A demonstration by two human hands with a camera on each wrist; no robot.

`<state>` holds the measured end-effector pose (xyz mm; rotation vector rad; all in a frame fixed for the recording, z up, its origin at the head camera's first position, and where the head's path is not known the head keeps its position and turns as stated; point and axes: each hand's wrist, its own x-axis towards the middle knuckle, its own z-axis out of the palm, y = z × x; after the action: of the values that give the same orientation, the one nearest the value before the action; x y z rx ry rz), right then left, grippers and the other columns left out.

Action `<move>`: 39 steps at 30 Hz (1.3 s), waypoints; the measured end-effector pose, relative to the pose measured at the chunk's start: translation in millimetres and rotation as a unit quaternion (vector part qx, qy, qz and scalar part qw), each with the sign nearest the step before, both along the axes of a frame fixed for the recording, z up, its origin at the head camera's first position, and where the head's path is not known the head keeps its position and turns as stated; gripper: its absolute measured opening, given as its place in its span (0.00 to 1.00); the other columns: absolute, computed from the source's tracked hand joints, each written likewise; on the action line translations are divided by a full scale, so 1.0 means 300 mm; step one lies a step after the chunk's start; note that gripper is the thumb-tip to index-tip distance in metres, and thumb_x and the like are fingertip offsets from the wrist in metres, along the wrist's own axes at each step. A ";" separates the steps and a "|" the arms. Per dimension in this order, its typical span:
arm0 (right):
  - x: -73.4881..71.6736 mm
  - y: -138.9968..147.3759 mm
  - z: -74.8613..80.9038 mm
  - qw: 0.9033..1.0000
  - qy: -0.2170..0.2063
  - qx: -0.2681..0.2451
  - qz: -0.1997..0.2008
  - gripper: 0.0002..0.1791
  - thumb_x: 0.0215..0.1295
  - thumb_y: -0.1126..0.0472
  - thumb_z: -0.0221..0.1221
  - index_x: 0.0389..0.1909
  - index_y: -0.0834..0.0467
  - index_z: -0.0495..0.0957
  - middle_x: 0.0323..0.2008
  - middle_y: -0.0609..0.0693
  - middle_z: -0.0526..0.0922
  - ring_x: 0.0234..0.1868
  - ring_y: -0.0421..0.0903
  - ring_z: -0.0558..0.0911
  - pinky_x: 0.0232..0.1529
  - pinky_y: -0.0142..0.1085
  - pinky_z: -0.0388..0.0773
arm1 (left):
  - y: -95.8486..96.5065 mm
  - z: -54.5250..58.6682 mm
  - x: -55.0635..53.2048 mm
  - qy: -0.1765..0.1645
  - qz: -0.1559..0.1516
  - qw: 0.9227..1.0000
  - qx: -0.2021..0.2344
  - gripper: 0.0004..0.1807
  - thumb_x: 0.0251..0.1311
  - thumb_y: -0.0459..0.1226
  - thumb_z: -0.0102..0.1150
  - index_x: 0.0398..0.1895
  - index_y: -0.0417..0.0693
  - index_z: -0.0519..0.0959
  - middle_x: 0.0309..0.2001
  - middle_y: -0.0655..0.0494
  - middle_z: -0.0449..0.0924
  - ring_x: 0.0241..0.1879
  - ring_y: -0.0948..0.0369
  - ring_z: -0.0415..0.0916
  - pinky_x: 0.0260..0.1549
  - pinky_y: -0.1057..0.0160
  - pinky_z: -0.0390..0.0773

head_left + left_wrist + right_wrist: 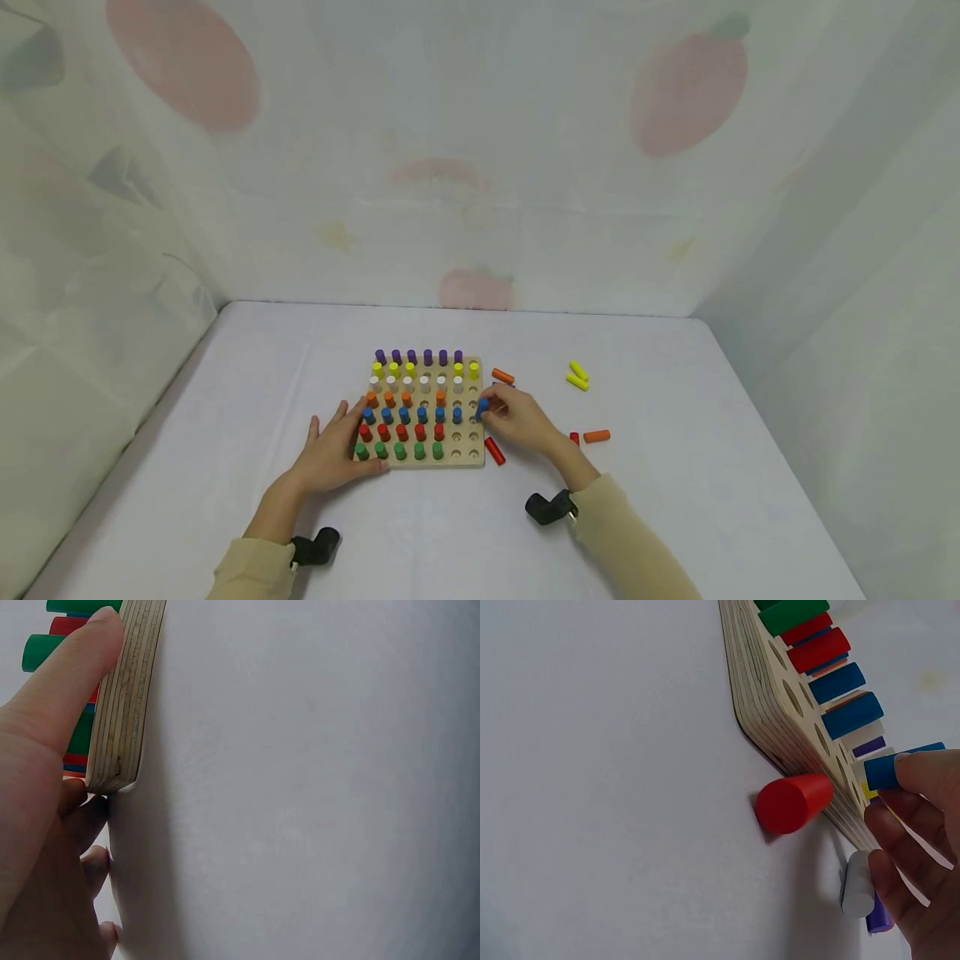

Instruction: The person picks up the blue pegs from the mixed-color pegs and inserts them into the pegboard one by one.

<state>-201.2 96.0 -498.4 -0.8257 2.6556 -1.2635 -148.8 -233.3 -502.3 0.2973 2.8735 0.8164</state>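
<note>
A wooden pegboard (465, 461) lies on the table with rows of purple, yellow, white, orange, blue, red and green pegs standing in it. At its near left corner, my left hand (330, 458) holds the board, thumb along the front edge and index finger at the left side. The left wrist view has that thumb (82, 671) over the layered board edge. My right hand (521, 419) pinches a blue peg (881, 772) between thumb and fingers at the right end of the blue row. The peg is tilted, its lower end overlapping the holes in the head view.
Just right of the board lie a red peg (495, 451) and an orange peg (503, 376). White (859, 889) and purple (880, 915) pegs lie below my right fingers. Farther right are yellow pegs (577, 381), another orange peg (597, 436) and a partly hidden red one (574, 437).
</note>
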 end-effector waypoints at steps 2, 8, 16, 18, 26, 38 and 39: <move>-0.001 -0.006 -0.001 1.000 0.001 0.002 0.002 0.11 0.60 0.63 0.58 0.44 0.56 0.75 0.36 0.41 0.78 0.37 0.36 0.76 0.42 0.30 0.76 | -0.001 -0.001 0.000 0.002 -0.001 1.000 0.001 0.64 0.33 0.64 0.67 0.71 0.43 0.50 0.68 0.39 0.56 0.69 0.39 0.41 0.60 0.31 0.29; -0.004 -0.016 -0.003 1.000 0.013 0.014 0.007 0.10 0.60 0.62 0.58 0.43 0.55 0.75 0.35 0.41 0.78 0.36 0.35 0.76 0.41 0.29 0.76 | -0.001 -0.003 0.000 0.010 -0.005 1.000 0.002 0.64 0.34 0.64 0.67 0.71 0.43 0.50 0.67 0.39 0.57 0.69 0.38 0.41 0.59 0.31 0.30; -0.005 -0.026 0.003 0.999 0.015 0.044 0.012 0.10 0.60 0.61 0.59 0.44 0.54 0.75 0.36 0.41 0.78 0.35 0.36 0.75 0.40 0.28 0.76 | 0.000 0.000 0.001 0.025 -0.006 1.000 0.005 0.62 0.35 0.64 0.67 0.70 0.41 0.51 0.67 0.38 0.58 0.68 0.37 0.42 0.58 0.30 0.31; -0.005 -0.027 0.003 0.999 0.016 0.047 0.012 0.10 0.60 0.61 0.59 0.43 0.54 0.75 0.35 0.41 0.78 0.35 0.36 0.75 0.39 0.28 0.76 | 0.000 -0.001 0.001 0.022 -0.006 1.000 0.004 0.62 0.35 0.64 0.67 0.70 0.41 0.51 0.67 0.38 0.58 0.69 0.38 0.42 0.59 0.30 0.31; -0.007 -0.031 0.000 0.998 0.028 0.059 0.020 0.10 0.60 0.60 0.59 0.43 0.53 0.75 0.35 0.41 0.77 0.35 0.36 0.74 0.38 0.27 0.75 | -0.001 -0.001 0.000 0.010 -0.006 1.000 0.000 0.63 0.34 0.65 0.66 0.71 0.42 0.50 0.67 0.39 0.57 0.69 0.39 0.42 0.59 0.30 0.30; -0.004 -0.038 0.008 0.996 0.021 0.088 0.016 0.12 0.61 0.60 0.58 0.46 0.56 0.75 0.40 0.46 0.78 0.38 0.37 0.73 0.41 0.29 0.75 | 0.002 0.010 0.004 0.010 -0.004 1.000 -0.001 0.63 0.35 0.63 0.68 0.71 0.42 0.50 0.67 0.39 0.57 0.69 0.38 0.42 0.59 0.30 0.31; -0.004 -0.038 0.009 0.996 0.020 0.089 0.015 0.13 0.60 0.60 0.58 0.46 0.56 0.75 0.40 0.46 0.78 0.38 0.38 0.73 0.41 0.29 0.75 | 0.002 0.009 0.004 0.010 -0.004 1.000 -0.001 0.63 0.35 0.63 0.68 0.71 0.42 0.50 0.67 0.39 0.57 0.69 0.38 0.42 0.59 0.30 0.31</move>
<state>-202.2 84.5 -495.5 -0.8697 2.7256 -0.9942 -147.7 -232.8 -499.6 0.3198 2.8898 0.8137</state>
